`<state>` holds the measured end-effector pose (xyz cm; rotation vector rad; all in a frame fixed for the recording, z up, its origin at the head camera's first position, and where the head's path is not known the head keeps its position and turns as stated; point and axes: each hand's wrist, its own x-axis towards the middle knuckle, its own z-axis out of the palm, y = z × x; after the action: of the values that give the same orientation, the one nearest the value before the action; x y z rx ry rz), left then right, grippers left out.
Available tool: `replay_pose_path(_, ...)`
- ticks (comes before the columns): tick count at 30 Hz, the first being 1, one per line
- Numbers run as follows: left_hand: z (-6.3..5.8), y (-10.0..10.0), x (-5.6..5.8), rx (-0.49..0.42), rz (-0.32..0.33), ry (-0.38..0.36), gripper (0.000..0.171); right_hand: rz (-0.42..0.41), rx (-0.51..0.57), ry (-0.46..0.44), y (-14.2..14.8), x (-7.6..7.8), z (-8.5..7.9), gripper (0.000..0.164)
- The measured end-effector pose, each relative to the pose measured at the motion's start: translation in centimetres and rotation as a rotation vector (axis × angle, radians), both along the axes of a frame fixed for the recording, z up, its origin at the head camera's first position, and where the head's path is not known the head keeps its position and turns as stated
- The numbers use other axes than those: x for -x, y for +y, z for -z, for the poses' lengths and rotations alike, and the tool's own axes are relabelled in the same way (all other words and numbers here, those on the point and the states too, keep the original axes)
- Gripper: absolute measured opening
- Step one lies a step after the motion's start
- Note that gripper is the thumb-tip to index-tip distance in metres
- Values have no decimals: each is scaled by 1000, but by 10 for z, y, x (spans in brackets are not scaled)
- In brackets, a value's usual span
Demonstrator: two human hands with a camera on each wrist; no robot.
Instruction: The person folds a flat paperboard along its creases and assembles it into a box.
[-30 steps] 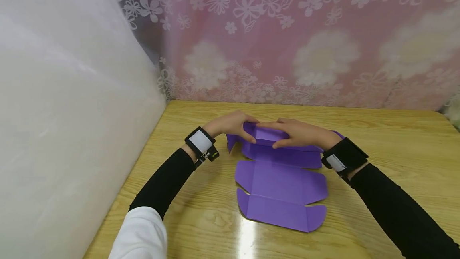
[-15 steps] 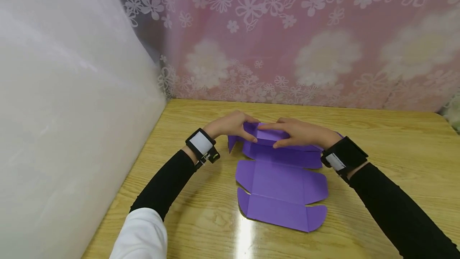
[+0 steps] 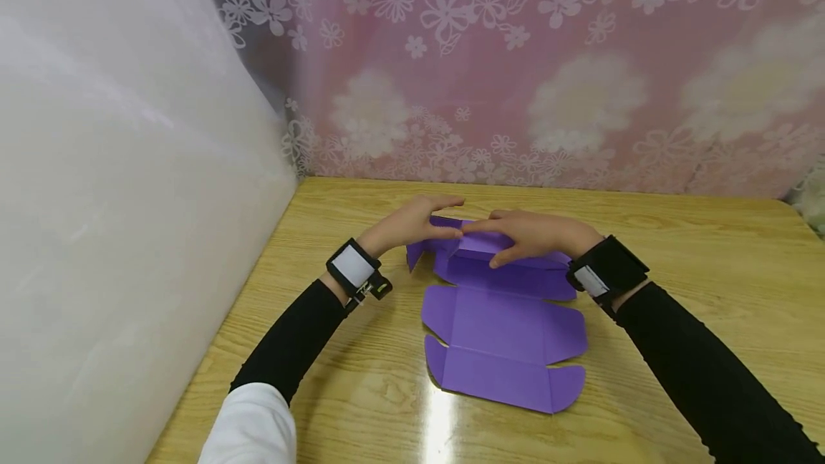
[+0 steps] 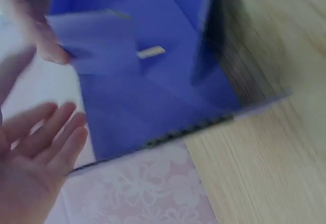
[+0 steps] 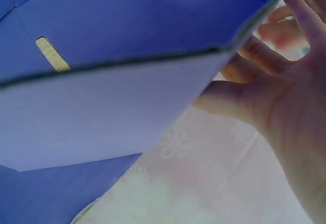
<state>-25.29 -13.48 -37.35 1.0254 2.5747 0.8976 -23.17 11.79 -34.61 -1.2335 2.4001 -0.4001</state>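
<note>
Purple cardboard box blank lay mid-table, partly erected; its near end spread flat toward the person, a broad panel with angled side flaps and, nearer, a narrower strip with rounded ears; its far end stood in raised walls, one pointed flap at the left sticking out at a slant; a pale slot showed through the inside in the left wrist view, that view somewhat blurred. Right hand gripped the raised far wall, thumb on the near side, forefinger stretched along the top toward the left corner; left hand was spread at that corner, thumb well parted from nearly straight fingers, with no grip on the card; whether its thumb touched the edge I could not tell. Step in hand, as I judged it: standing up the far walls and setting the left corner; next move seemed to call for the right hand to keep the wall steady while the left closed on the left flap and brought it square; near panels looked like work for afterwards. Beneath all, a yellow wood-grain tabletop; behind, a pink curtain with white flowers; at left, a whitish hanging sheet.
</note>
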Motion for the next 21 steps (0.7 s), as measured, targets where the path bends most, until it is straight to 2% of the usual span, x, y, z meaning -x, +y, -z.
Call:
replay_pose_path(3, -3, -1, -9, -134, -102, 5, 52, -2, 4, -3, 0, 0, 0, 71)
replay_pose_path(5, -5, -2, -15, -168, -163, 16, 43, -8, 9, -1, -1, 1, 0, 71)
replay_pose_path(7, -8, -1, -21, -150, -207, 31, 37, -8, 13, 0, -1, 1, 1, 71)
replay_pose_path(10, -10, 0, -28, -101, -245, 15, 33, -4, 15, 7, 0, 1, 0, 71)
replay_pose_path(12, -9, 1, -30, -95, -254, -35, 32, 0, 16, 9, 0, 1, 0, 71)
replay_pose_path(18, -6, 4, -33, -125, -286, -259, 31, -9, 23, 25, 0, 1, 1, 71)
replay_pose_path(21, -7, 7, -34, -84, -272, -286, 30, -7, 23, 22, 0, 1, 1, 71)
